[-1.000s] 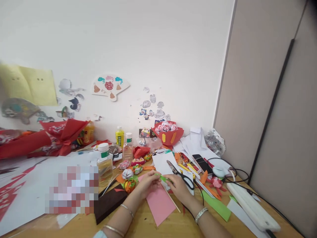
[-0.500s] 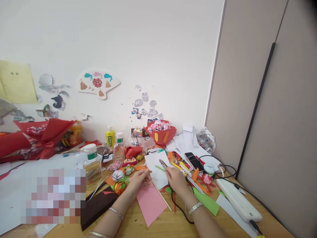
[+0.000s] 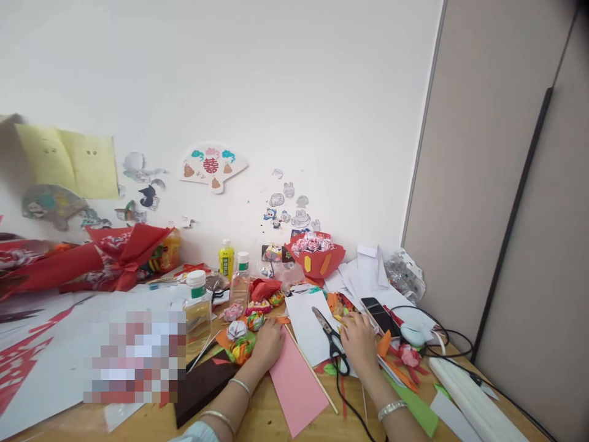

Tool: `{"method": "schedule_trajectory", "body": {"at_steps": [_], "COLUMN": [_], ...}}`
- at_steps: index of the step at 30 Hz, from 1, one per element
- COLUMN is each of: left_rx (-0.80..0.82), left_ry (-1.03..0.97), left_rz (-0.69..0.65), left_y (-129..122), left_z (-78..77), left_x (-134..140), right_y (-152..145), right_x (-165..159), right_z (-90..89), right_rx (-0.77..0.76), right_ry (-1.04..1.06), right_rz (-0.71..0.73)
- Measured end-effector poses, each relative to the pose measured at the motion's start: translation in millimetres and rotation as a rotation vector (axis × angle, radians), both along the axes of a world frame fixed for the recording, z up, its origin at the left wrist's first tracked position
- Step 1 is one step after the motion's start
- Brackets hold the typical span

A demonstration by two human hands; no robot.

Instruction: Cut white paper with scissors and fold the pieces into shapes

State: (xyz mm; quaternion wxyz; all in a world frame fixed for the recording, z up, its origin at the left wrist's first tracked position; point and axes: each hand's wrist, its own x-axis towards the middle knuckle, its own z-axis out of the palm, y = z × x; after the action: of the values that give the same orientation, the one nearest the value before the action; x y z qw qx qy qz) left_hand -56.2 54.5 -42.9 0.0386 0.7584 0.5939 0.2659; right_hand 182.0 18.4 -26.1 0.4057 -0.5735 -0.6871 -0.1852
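Note:
My left hand (image 3: 269, 341) lies palm down at the upper left edge of a pink paper sheet (image 3: 298, 387), fingers extended, with nothing visible in it. Crumpled paper flowers (image 3: 241, 351) sit just left of it. A thin wooden stick (image 3: 313, 372) runs along the sheet's right edge. My right hand (image 3: 359, 344) reaches over the clutter right of the scissors (image 3: 332, 337), its fingers apart. It covers yellow items whose shapes I cannot make out. The black-handled scissors lie partly on white paper (image 3: 301, 322), their blades slightly parted.
Two clear bottles (image 3: 199, 316) with white caps and a red-wrapped bouquet (image 3: 317, 258) stand behind. A phone (image 3: 380, 316), a computer mouse (image 3: 411, 334), black cables and a white power strip (image 3: 473, 399) occupy the right. A dark brown folded piece (image 3: 202, 390) lies at left.
My right hand has let go of the scissors, which now lie on the table, and has moved right. The green strip near them is out of sight. My left hand has flattened downward. The view has shifted left.

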Motion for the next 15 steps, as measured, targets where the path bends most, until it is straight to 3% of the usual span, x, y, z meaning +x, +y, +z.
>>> {"method": "schedule_trajectory", "body": {"at_steps": [9,15], "left_rx": [0.028,0.121], "left_ry": [0.165,0.121], "left_rz": [0.157,0.201], "left_y": [15.9,19.0], "left_z": [-0.1,1.1], "left_x": [-1.2,-16.4], "right_y": [-11.4,-8.7], "right_x": [-21.8,-44.7], "right_z": [11.8,25.9], "right_rx": [0.016,-0.061], "right_ry": [-0.010,0.038], "right_rz": [0.227,0.342]}}
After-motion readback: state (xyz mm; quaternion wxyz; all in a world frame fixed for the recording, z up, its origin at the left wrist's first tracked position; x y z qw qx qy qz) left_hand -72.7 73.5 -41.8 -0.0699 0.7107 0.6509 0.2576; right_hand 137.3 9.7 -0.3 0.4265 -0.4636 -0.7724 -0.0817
